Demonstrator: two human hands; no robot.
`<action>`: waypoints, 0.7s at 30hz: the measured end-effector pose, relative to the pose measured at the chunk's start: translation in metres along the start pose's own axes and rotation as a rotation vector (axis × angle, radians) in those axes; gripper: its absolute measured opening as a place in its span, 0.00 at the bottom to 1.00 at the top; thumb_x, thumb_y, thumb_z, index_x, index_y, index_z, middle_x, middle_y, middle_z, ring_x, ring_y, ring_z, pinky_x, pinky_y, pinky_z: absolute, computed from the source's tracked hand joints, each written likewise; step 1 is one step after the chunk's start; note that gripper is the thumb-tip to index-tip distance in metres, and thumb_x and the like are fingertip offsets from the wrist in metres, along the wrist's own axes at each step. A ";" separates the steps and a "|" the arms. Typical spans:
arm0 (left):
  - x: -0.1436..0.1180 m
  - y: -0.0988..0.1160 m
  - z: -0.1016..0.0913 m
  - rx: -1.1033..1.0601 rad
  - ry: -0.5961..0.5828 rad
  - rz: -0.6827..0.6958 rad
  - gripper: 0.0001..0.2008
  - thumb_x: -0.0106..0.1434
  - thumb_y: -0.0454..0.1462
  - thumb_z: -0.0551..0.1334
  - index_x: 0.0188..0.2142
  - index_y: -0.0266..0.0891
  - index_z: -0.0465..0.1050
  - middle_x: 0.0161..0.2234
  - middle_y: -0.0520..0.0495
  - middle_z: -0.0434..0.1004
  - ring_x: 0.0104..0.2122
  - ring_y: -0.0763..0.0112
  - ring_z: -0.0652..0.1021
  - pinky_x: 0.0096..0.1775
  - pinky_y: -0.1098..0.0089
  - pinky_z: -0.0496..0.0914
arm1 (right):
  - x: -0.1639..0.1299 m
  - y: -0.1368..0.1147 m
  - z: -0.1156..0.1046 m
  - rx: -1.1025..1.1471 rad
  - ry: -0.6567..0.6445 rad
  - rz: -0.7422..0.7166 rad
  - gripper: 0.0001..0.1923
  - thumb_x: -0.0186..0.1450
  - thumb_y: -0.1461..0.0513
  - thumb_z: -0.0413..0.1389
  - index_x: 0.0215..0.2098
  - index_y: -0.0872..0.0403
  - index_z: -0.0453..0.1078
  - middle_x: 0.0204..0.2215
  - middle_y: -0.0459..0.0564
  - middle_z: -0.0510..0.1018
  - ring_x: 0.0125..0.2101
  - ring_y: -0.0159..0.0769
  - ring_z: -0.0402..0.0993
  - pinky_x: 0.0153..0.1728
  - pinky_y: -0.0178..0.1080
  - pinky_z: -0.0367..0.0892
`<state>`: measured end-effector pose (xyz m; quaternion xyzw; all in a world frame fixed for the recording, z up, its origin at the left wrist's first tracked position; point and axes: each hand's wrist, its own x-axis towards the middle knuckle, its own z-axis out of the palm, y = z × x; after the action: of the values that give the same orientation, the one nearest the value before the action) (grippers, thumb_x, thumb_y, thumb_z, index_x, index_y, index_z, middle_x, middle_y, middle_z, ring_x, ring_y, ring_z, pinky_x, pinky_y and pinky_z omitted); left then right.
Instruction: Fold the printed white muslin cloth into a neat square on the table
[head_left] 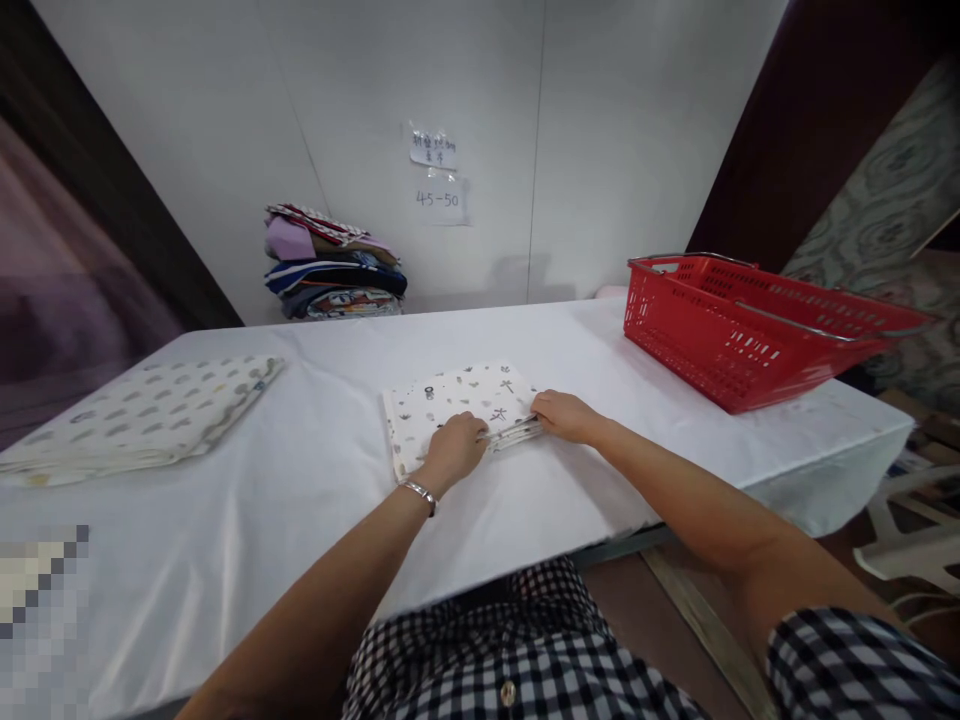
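Note:
A white cloth (457,392) with a small print of dark and grey figures lies folded in layers on the table, right in front of me. My left hand (456,447), with a silver bracelet at the wrist, has its fingers curled onto the cloth's near edge. At the near right corner, my right hand (564,415) pinches the stacked layers between thumb and fingers. Some fingertips of both hands are hidden by the cloth and the hands themselves.
Another folded white cloth (161,410) with grey spots lies on the left of the white-covered table (300,530). Folded fabrics (334,265) are stacked against the wall. A red plastic basket (750,335) with metal handles stands at the right. Paper signs (437,198) hang on the wall.

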<state>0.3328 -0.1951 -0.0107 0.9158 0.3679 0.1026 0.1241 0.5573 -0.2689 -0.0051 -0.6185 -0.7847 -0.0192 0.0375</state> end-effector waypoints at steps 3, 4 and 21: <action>0.004 -0.003 -0.002 -0.098 -0.036 -0.067 0.09 0.58 0.39 0.57 0.36 0.42 0.74 0.38 0.49 0.75 0.37 0.68 0.73 0.34 0.71 0.64 | -0.001 -0.001 0.001 -0.014 0.002 0.000 0.08 0.63 0.68 0.47 0.35 0.55 0.68 0.36 0.52 0.72 0.39 0.38 0.65 0.36 0.36 0.58; 0.005 -0.004 -0.002 -0.129 -0.041 -0.076 0.09 0.59 0.39 0.56 0.36 0.42 0.74 0.37 0.49 0.75 0.35 0.69 0.73 0.33 0.71 0.64 | -0.002 -0.002 0.001 -0.016 -0.003 0.000 0.08 0.63 0.67 0.48 0.35 0.55 0.68 0.36 0.53 0.72 0.39 0.38 0.65 0.36 0.36 0.58; -0.014 -0.014 0.023 0.308 0.211 0.315 0.11 0.64 0.31 0.50 0.33 0.38 0.70 0.31 0.45 0.69 0.32 0.66 0.67 0.31 0.67 0.61 | -0.014 0.003 0.016 0.050 0.088 -0.013 0.11 0.65 0.67 0.47 0.41 0.55 0.70 0.40 0.54 0.73 0.41 0.39 0.65 0.39 0.38 0.59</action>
<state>0.3207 -0.1984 -0.0378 0.9543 0.2425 0.1586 -0.0737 0.5629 -0.2805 -0.0222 -0.6107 -0.7866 -0.0271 0.0872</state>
